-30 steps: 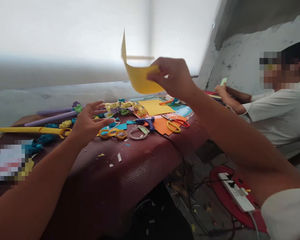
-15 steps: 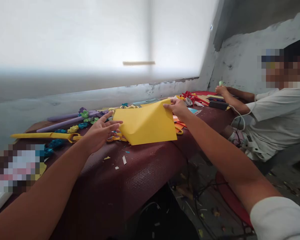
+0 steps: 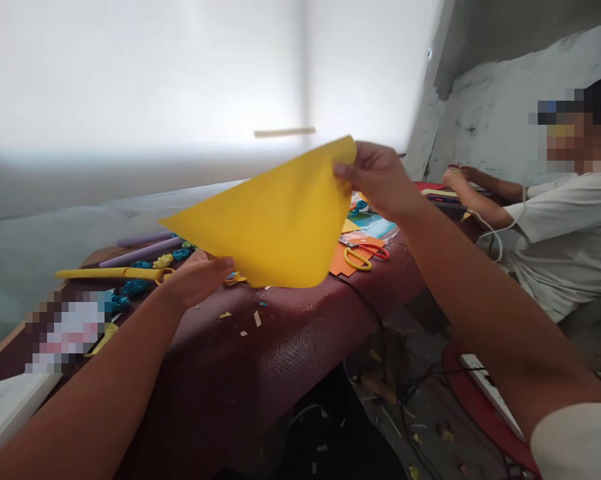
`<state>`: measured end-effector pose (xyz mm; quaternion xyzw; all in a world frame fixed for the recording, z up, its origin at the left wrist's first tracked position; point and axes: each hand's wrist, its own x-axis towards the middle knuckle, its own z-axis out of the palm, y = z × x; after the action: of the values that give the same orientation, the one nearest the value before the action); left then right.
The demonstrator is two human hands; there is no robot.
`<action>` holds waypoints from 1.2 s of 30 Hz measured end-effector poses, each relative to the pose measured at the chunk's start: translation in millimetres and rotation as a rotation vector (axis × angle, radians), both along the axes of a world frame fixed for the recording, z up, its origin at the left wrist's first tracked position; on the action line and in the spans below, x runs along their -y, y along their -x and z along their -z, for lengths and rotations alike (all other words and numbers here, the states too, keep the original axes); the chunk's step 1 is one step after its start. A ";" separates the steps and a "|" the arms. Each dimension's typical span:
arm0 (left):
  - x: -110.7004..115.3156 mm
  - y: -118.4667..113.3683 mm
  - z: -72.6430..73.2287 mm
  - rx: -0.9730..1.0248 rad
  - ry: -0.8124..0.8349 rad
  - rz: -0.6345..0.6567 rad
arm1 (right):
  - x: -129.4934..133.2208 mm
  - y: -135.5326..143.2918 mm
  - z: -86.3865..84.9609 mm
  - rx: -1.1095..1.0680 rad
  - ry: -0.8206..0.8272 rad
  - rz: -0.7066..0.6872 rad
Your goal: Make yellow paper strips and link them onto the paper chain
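A yellow sheet of paper is raised above the dark red table, tilted, with its lower right part curving. My right hand pinches its upper right corner between thumb and fingers. At the lower left edge, my left hand has its thumb on the near side of the sheet; the other fingers are mostly hidden behind the paper. Just left of that hand lies a yellow paper strip shape. Scissors with yellow and red handles rest on orange paper below my right hand.
Purple sticks and blue crumpled paper flowers lie at the left. Small paper scraps dot the dark red table. To the right sits a co-worker in a white shirt. A power strip lies on a red stool.
My right hand has lifted its corner of the sheet, tilting it up. The left hand has gone from spread fingers to gripping the lower edge. The scissors are now uncovered.
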<state>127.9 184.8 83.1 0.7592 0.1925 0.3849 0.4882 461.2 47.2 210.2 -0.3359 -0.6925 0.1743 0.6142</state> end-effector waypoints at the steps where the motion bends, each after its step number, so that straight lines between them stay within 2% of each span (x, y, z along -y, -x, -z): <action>1: -1.5 1.3 0.2 -0.011 0.038 0.008 | -11.1 -10.6 6.5 -0.059 0.062 0.069; 3: -6.4 2.8 0.5 0.000 0.132 0.003 | -28.7 -26.4 24.8 -0.139 0.153 0.152; 6: -13.9 1.6 1.4 0.060 0.215 -0.099 | -40.7 -34.0 58.4 -0.113 0.297 0.171; 9: -17.1 -3.4 3.6 0.110 0.265 -0.206 | -43.8 -27.0 84.4 -0.070 0.389 0.229; 11: -16.6 -8.1 5.6 0.170 0.250 -0.281 | -45.4 -15.6 91.6 -0.080 0.355 0.301; 14: -11.5 -16.6 8.0 0.287 0.177 -0.386 | -47.7 16.7 90.5 -0.082 0.255 0.355; 16: -4.3 -22.6 8.1 0.338 0.132 -0.407 | -50.0 50.2 89.0 -0.062 0.210 0.314; 20: 15.5 -31.8 1.8 0.396 0.105 -0.292 | -61.7 125.5 95.9 -0.031 0.174 0.133; 23: 25.4 -30.9 -6.6 0.392 0.140 -0.192 | -74.9 158.1 102.5 -0.050 0.172 -0.018; 26: 28.5 -25.6 -14.5 0.366 0.178 -0.179 | -81.9 158.2 106.5 -0.091 0.180 -0.097; 28: 29.7 -23.1 -17.8 0.373 0.189 -0.198 | -81.2 146.6 108.1 -0.155 0.167 -0.032; 31: 33.3 -22.2 -20.2 0.381 0.203 -0.217 | -74.7 127.9 106.5 -0.279 0.105 0.138; 32: 35.2 -22.5 -20.9 0.366 0.208 -0.216 | -71.3 123.5 104.5 -0.312 0.106 0.122; 36: 49.8 -26.4 -30.0 0.236 0.198 -0.208 | -43.6 114.0 91.6 -0.391 0.203 -0.135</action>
<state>154.3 135.0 113.1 0.6331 0.2483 0.4987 0.5375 347.2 90.7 118.6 -0.3087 -0.5601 0.3458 0.6866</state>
